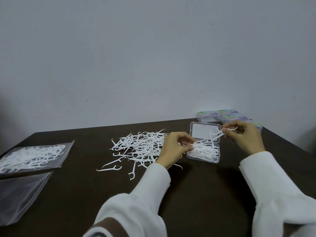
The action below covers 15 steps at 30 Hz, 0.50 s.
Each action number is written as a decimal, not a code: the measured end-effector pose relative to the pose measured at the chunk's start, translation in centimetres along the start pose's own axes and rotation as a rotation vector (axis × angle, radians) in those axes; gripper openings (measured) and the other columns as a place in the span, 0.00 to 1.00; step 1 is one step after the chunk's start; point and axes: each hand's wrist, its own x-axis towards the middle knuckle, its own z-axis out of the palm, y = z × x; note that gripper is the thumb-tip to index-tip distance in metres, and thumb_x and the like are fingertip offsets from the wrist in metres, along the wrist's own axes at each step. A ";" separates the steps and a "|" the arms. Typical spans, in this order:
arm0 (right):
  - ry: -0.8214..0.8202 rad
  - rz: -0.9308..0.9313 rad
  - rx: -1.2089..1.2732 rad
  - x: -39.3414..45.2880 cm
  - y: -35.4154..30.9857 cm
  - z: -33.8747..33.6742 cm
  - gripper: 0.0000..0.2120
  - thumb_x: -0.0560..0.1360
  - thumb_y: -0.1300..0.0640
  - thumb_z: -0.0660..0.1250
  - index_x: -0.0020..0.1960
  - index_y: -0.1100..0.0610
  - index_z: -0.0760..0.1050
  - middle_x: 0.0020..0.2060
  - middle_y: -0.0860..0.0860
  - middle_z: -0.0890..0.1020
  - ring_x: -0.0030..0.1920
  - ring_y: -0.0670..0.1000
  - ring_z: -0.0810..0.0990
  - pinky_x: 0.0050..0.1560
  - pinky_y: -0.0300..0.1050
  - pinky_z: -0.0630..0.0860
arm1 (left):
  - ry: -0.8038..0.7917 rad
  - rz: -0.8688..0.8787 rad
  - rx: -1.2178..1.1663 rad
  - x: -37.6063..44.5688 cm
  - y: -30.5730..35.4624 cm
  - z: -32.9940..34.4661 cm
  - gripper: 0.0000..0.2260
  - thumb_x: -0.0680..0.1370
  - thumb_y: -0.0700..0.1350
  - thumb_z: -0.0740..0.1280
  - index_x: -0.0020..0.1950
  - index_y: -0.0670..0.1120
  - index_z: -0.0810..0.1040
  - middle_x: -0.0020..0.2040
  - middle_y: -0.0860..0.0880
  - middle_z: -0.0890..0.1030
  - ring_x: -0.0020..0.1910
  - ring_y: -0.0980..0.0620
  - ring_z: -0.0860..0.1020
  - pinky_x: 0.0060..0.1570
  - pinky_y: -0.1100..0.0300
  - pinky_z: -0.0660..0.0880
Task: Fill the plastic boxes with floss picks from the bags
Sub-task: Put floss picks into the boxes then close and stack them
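Left hand (176, 147) pinched a bunch of picks (199, 146) at the near-left edge of the open box (203, 155), which lay between both hands, partly filled. Right hand (242, 135) pinched one pick (215, 134) above the box lid (200, 130). Loose pile (140, 146) lay just left of the left hand; full bag (32, 157) and flat bag (20, 194) far left; closed boxes (225, 115) beyond the right hand.

Two bags (32, 155), five boxes (204, 146).

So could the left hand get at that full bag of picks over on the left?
Probably yes: the left hand pinches picks at the open box, but only bare table lies between it and the full bag.
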 end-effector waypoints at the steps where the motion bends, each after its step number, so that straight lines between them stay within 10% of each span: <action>1: 0.014 0.003 0.013 0.1 0.1 0.0 0.04 0.72 0.62 0.70 0.47 0.57 0.79 0.40 0.53 0.81 0.38 0.46 0.79 0.39 0.35 0.72 | 0.012 0.004 0.002 0.0 -0.1 0.0 0.09 0.69 0.32 0.73 0.45 0.43 0.83 0.41 0.49 0.84 0.37 0.60 0.80 0.42 0.65 0.79; 15: -0.074 -0.005 0.122 0.2 0.3 0.8 0.05 0.71 0.65 0.70 0.44 0.56 0.78 0.40 0.51 0.81 0.34 0.43 0.81 0.39 0.31 0.76 | -0.005 -0.003 -0.068 0.5 0.2 -0.3 0.09 0.71 0.37 0.73 0.49 0.47 0.82 0.44 0.56 0.82 0.43 0.64 0.78 0.45 0.74 0.73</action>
